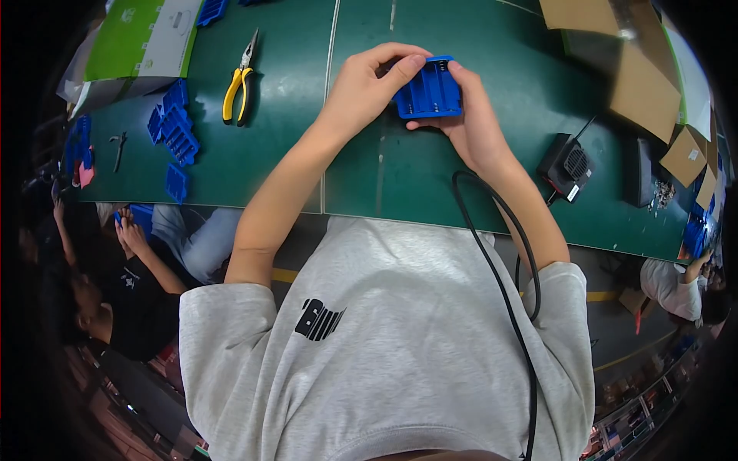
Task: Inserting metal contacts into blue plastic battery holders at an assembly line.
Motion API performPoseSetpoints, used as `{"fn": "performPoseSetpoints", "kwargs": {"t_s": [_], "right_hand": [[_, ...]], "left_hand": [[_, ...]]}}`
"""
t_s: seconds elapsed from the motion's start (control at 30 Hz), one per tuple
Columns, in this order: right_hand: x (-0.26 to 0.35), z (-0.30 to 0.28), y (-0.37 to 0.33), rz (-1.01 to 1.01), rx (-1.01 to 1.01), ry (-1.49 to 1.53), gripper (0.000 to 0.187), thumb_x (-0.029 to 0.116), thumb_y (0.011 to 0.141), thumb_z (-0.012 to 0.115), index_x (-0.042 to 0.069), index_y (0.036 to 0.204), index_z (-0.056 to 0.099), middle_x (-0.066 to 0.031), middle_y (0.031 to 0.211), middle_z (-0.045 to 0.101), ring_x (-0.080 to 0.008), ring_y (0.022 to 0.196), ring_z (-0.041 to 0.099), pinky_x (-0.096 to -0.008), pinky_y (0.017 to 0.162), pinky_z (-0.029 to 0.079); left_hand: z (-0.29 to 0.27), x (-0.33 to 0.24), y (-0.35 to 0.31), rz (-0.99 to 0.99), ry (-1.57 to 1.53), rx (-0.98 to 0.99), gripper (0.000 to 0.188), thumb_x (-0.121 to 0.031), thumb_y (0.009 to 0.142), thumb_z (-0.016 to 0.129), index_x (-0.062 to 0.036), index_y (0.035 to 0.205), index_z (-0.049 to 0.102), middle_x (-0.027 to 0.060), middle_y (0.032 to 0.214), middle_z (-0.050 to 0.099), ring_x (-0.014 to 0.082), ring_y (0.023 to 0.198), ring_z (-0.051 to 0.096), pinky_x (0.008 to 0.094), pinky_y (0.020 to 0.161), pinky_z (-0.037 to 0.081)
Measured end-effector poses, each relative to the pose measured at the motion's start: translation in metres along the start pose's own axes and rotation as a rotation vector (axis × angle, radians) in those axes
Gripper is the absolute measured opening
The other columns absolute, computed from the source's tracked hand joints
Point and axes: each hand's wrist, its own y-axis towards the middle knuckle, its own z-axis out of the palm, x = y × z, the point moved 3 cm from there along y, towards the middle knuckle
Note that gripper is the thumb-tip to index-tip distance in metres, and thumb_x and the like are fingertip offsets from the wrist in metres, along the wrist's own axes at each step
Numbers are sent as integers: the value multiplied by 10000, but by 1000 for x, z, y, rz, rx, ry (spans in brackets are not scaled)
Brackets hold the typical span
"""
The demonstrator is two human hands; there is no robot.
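A blue plastic battery holder (429, 91) with long side-by-side slots is held up over the green table. Small metal contacts show at the ends of its slots. My left hand (377, 81) grips its upper left corner, the thumb on the top edge and the other fingers partly hidden behind. My right hand (473, 115) is wrapped round its right side, thumb along the edge and a fingertip showing under the lower edge. The slots that I can see hold no batteries.
Yellow-handled pliers (238, 88) lie left on the green table (284, 165). More blue battery holders (178, 131) and a green-and-white box (138, 42) are farther left. At right are a black radio-like device (567, 167) and cardboard boxes (646, 88). A black cable (500, 273) hangs by my right arm. Co-workers sit either side.
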Motion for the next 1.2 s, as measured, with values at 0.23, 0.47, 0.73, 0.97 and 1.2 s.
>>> {"fn": "performPoseSetpoints", "kwargs": {"t_s": [0.23,0.47,0.73,0.97,1.2], "right_hand": [[1,-1,-5,-332,-65,-494,402,367,966,507,-16,1011,619,-90,787,635,-160,660,632,-258,600,530],[16,-3,-8,-731,-133,-912,329,276,928,593,-35,1026,643,-82,765,662,-119,675,623,-255,624,500],[13,-6,-4,-750,-186,-982,318,275,936,562,-20,1026,639,-135,799,670,-141,758,637,-310,685,512],[20,-4,-4,-605,-75,-991,409,353,975,465,-32,940,598,-175,760,663,-241,673,649,-329,597,511],[167,-76,-121,-1309,-613,-549,314,279,1004,304,1,1050,442,-189,791,650,-235,697,649,-315,570,537]], "left_hand": [[5,-3,-10,61,-121,83,242,-193,919,615,-18,1086,622,57,976,650,140,901,609,262,808,490],[7,-10,-10,326,108,-3,208,-115,893,621,-13,1074,604,100,980,645,210,863,634,300,759,510],[9,-17,-10,443,289,-94,176,-32,885,591,4,1057,596,149,990,640,271,917,639,324,805,500],[-25,-23,-10,273,316,-80,120,-78,868,629,-8,965,640,93,909,644,178,852,623,289,782,488],[-219,4,-114,72,363,-1011,316,-213,948,562,34,1143,590,82,1068,619,145,944,573,276,866,463]]}}
